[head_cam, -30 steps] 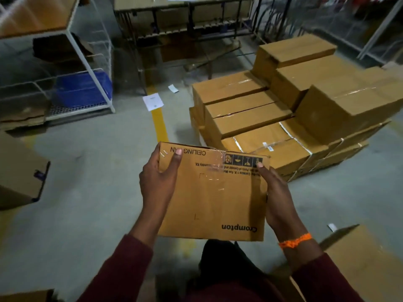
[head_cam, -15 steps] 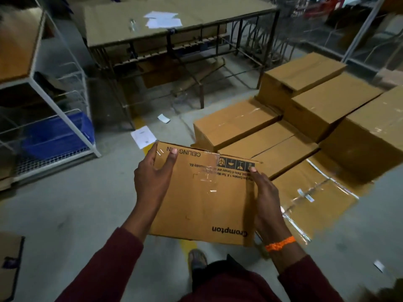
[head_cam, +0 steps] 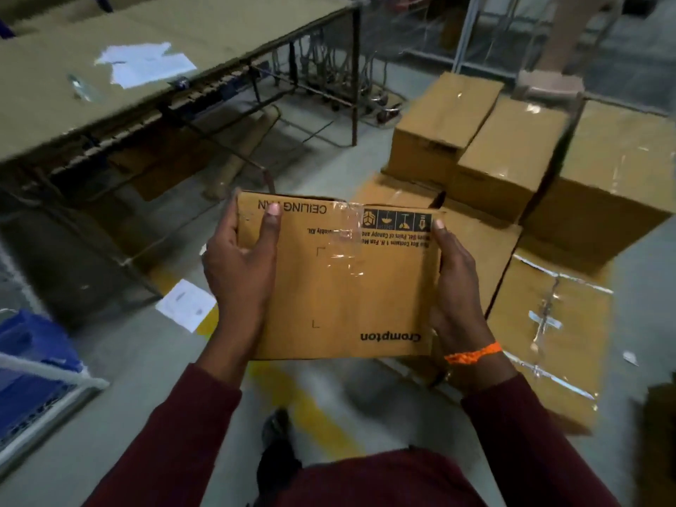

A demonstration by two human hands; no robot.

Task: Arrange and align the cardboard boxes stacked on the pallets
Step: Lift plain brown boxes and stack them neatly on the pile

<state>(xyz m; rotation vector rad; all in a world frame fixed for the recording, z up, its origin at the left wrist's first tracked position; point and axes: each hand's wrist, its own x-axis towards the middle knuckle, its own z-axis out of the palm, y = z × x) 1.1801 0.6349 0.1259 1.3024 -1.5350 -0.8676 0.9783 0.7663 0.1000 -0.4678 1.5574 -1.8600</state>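
I carry a brown cardboard box (head_cam: pixel 344 287) printed "Crompton" and "CEILING FAN" in front of my chest, above the floor. My left hand (head_cam: pixel 241 272) grips its left edge with the thumb across the top face. My right hand (head_cam: pixel 455 283), with an orange wrist band, grips the right edge. Just beyond and to the right lies the stack of cardboard boxes (head_cam: pixel 548 323): flat taped ones low down and taller boxes (head_cam: pixel 508 151) on top at the back. The pallet under them is hidden.
A long metal-framed table (head_cam: pixel 153 42) topped with cardboard and loose papers stands to the left and ahead. A blue crate (head_cam: pixel 29 364) in a white wire rack sits at the lower left. A paper sheet (head_cam: pixel 184 305) lies on the floor by a yellow line (head_cam: pixel 311 408).
I have walked closer to the stack, which now fills the right side. The table has come nearer on the left. Both hands keep the same hold on the box.
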